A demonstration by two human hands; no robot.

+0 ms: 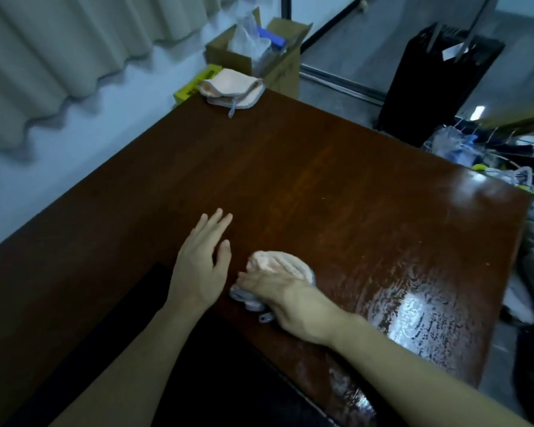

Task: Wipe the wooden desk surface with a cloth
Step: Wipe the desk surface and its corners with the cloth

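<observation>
Cloth (pixel 276 266), pale pink and bunched into a wad, lies on the dark wooden table (pixel 305 180) under the right hand (pixel 285 298). That hand presses down on it, palm over the near part of the wad, and the pink folds bulge out beyond the fingers; whether the fingers curl into the fabric I cannot tell, since they are blurred. A grey edge of the cloth pokes out on the side toward the left hand (pixel 202 266). The left hand lies just beside the cloth, not touching it, fingers straight and slightly spread, holding nothing, palm down low over the wood. The two hands are close together but apart.

To the right of the right hand the table shines wet, with streaked reflections of light. Far beyond both hands, at the far corner of the table, rests a second folded cloth (pixel 232 89), pink with a grey border. Behind that corner stands an open cardboard box (pixel 278 66) with plastic bags inside.
</observation>
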